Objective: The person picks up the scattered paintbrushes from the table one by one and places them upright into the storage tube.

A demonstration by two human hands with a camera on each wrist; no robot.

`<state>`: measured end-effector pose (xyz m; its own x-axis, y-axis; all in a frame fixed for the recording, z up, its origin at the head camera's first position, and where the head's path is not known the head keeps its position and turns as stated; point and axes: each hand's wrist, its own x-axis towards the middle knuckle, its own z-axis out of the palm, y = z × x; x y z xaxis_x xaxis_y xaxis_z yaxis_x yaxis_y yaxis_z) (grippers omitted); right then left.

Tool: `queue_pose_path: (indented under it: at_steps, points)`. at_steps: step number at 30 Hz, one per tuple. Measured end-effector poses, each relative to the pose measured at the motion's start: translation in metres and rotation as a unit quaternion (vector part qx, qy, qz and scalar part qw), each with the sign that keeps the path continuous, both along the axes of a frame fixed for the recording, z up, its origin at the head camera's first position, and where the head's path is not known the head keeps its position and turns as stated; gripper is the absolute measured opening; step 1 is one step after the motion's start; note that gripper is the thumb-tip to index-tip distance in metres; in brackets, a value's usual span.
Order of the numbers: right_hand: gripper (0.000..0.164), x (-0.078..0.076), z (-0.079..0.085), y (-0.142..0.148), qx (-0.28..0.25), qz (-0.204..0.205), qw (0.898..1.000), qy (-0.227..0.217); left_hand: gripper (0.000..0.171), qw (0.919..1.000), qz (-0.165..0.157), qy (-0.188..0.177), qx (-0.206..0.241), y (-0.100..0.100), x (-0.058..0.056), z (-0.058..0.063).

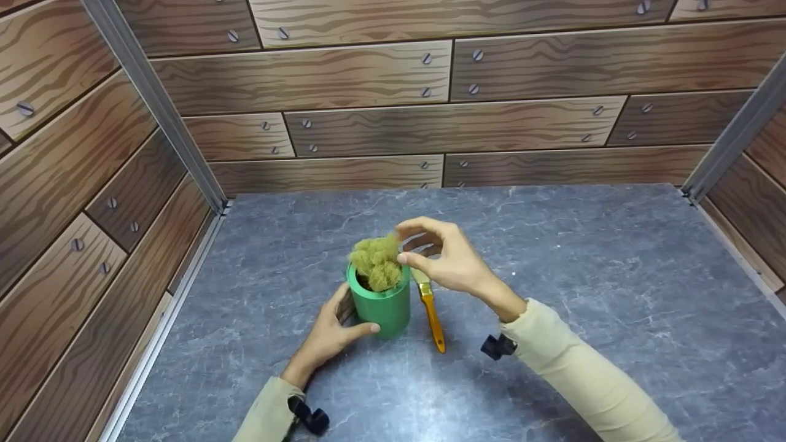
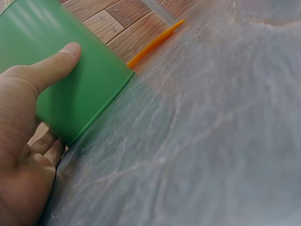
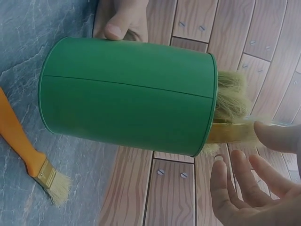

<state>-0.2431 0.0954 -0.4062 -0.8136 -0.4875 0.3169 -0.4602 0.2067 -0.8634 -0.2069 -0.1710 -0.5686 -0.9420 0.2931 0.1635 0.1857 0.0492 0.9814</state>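
A green can (image 1: 382, 313) stands upright on the table, with several paintbrushes (image 1: 374, 258) in it, bristles up and handles hidden inside. My left hand (image 1: 328, 334) grips the can from the left, thumb on the near side; in the left wrist view the thumb presses the green wall. At the rim my right hand (image 1: 445, 255) has its thumb at the bristles of one brush, fingers spread apart from the thumb. In the right wrist view that brush's brass ferrule (image 3: 230, 133) shows above the rim, slightly blurred. Another paintbrush (image 1: 433, 316), orange-handled, lies right of the can.
The grey marbled tabletop (image 1: 583, 258) surrounds the can. Wood-patterned panels (image 1: 368, 129) stand behind and at both sides, with metal posts (image 1: 166, 116) in the corners. A black clip (image 1: 498, 347) hangs at the right sleeve, another at the left.
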Motion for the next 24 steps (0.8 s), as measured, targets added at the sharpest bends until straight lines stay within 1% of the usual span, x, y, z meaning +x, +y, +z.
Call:
queue_pose_path:
  at_steps: [2, 6, 14, 19, 24]
  points:
    - [0.042, -0.0004, -0.0003, 0.0009, 0.002, -0.003, 1.0, 0.001, 0.106, 1.0, 0.0, 0.001, 0.002, 0.0002, 0.0002, 0.0001]
    - [0.04, -0.0005, -0.0002, 0.0015, 0.004, -0.002, 1.0, 0.002, 0.107, 1.0, 0.002, 0.0, 0.005, 0.0003, 0.0002, 0.0001]
    - [0.039, 0.0023, 0.0008, -0.0001, 0.006, 0.005, 1.0, 0.028, 0.106, 1.0, -0.002, 0.003, 0.006, -0.0006, -0.0006, -0.0018]
    - [0.029, 0.0038, 0.0012, -0.0038, 0.001, -0.003, 0.999, 0.042, 0.106, 0.9999, -0.006, 0.009, 0.006, -0.0009, -0.0014, -0.0029]
    - [0.02, 0.0043, 0.0001, -0.0071, -0.012, -0.012, 0.999, 0.048, 0.106, 1.0, -0.004, 0.007, 0.002, -0.001, -0.0011, -0.002]
